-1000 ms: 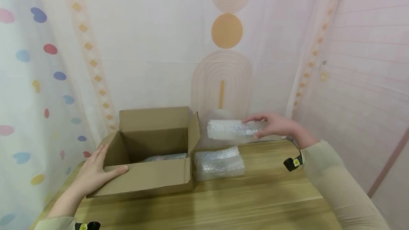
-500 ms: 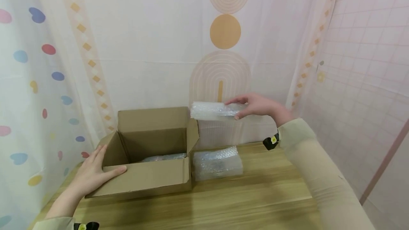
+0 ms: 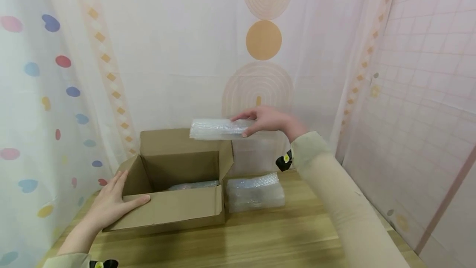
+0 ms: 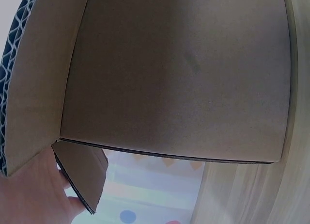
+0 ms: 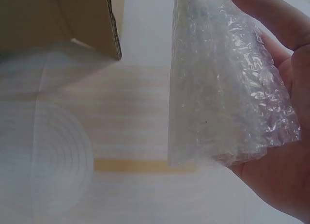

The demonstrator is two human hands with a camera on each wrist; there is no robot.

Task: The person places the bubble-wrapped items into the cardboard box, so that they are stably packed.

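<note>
In the head view, the right hand holds a bubble-wrapped bundle in the air, fingers and thumb pinching its right end, above the far right corner of the open cardboard box. The box's upright right flap stands just under the bundle. Another wrapped piece lies inside the box; a second bundle sits on the table just beside the box's right wall. The left hand rests flat on the box's near left corner, fingers straight. Curtains hang close behind and at both sides.

The left wrist view shows the box wall filling the frame, the hand against a flap.

The right wrist view shows the bundle lying in the curled fingers, a box flap nearby.
</note>
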